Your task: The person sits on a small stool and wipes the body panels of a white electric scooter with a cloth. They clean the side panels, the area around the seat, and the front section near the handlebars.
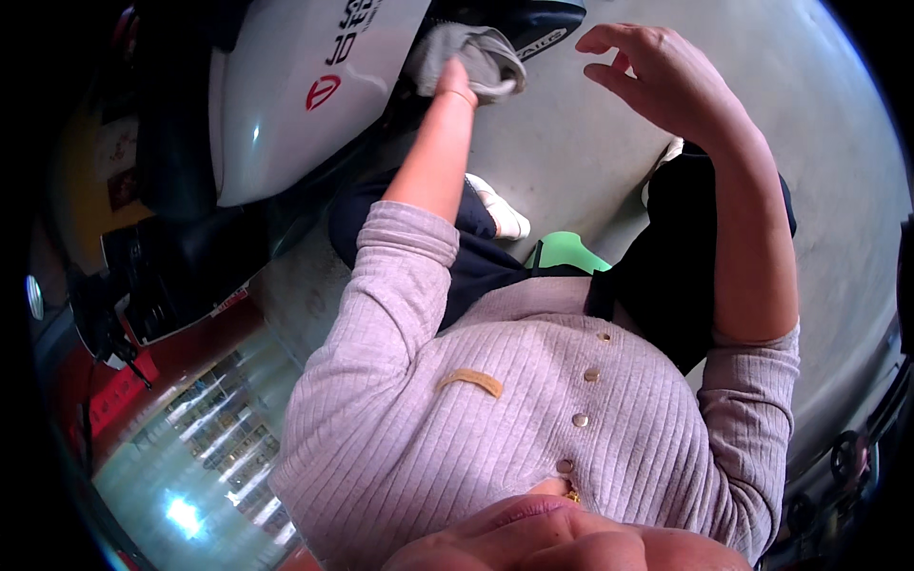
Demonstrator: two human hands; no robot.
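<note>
My left hand (455, 82) grips a crumpled grey cloth (493, 63), which covers most of its fingers. Hand and cloth are against the dark lower edge of a vehicle, just beside its glossy white body panel (295, 95); it looks like a scooter or motorbike. A black part (547, 21) with pale lettering juts out beyond the cloth. To the right, my right hand (666, 81) hangs in the air over the grey floor. Its fingers are bent, with a gap between thumb and forefinger, and nothing is in it.
Between my bent legs shows a green plastic piece (569, 250), possibly a seat. My white shoe (500, 207) stands on the grey floor (590, 171). Dark vehicle parts (186, 271) and a reflective glassy surface (181, 476) lie at the left. More dark shapes (852, 457) line the right edge.
</note>
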